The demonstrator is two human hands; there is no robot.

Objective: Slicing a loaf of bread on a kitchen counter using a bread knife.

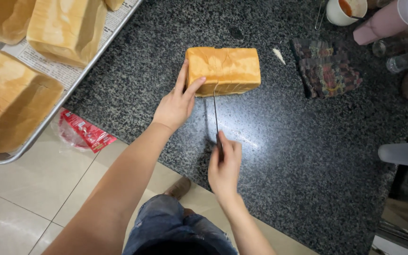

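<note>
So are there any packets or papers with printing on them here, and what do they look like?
Red plastic packet: on the tiled floor under the tray's edge, crumpled, shiny red with pale markings.
Printed paper sheet: lining the metal tray at the left, under the bread loaves, whitish with grey print.
No screens or signs show.

Both forearms are bare from the elbow down, with no sleeves, watch, rings or gloves on the left hand (175, 106) or the right hand (224, 167). Near the bottom edge show faded blue denim shorts (166, 224), frayed and torn at the hem. Just beyond them on the pale tiled floor sits one brown shoe (179, 187).
</note>
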